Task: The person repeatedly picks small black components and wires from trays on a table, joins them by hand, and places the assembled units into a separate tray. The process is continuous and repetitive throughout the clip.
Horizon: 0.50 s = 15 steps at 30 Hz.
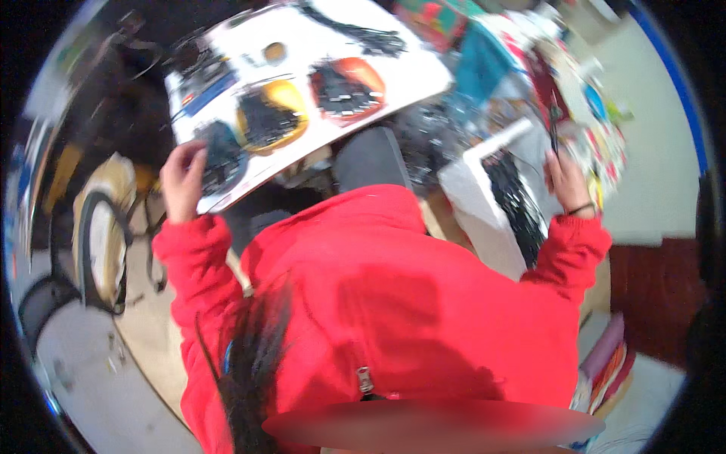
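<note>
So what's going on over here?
A person in a red jacket has a thin dark piece in their right fingers, near a white box of black strips. Their left fingers are by a dark bowl on the white table; blur hides whether they hold anything. Yellow and red bowls beside it contain dark pieces.
</note>
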{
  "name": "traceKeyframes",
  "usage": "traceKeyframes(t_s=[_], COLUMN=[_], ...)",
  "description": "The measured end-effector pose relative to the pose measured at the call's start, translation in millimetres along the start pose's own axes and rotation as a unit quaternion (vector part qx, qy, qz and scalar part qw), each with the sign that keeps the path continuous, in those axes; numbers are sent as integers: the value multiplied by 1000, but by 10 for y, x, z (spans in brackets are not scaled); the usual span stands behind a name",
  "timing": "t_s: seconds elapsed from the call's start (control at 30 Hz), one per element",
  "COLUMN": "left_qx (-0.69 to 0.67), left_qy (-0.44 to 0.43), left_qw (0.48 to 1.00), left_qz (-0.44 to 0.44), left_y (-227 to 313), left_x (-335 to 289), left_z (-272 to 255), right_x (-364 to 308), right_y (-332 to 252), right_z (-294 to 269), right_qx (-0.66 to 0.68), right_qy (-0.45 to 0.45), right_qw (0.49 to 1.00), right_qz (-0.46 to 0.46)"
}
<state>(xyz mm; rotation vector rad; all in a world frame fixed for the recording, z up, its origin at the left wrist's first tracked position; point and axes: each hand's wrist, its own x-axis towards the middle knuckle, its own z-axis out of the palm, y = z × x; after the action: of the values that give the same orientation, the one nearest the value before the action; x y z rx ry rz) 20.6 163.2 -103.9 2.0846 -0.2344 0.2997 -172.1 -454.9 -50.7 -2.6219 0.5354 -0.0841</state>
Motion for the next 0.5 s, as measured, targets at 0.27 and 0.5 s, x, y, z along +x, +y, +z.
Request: traceKeyframes(t_s=[0.27,0.5], left_qx=[256,393], left_qy=[90,64], left_qw=[962,917], left_qz=[32,11], left_y=[-273,-281], left_x=[23,446], left_z=[-6,378], right_x=[347,554], right_y=[599,-900], right_z=[1431,1303], right_qx=[-321,-105], right_qy=[-129,17], right_qw=[922,985], right_qz=[172,-134])
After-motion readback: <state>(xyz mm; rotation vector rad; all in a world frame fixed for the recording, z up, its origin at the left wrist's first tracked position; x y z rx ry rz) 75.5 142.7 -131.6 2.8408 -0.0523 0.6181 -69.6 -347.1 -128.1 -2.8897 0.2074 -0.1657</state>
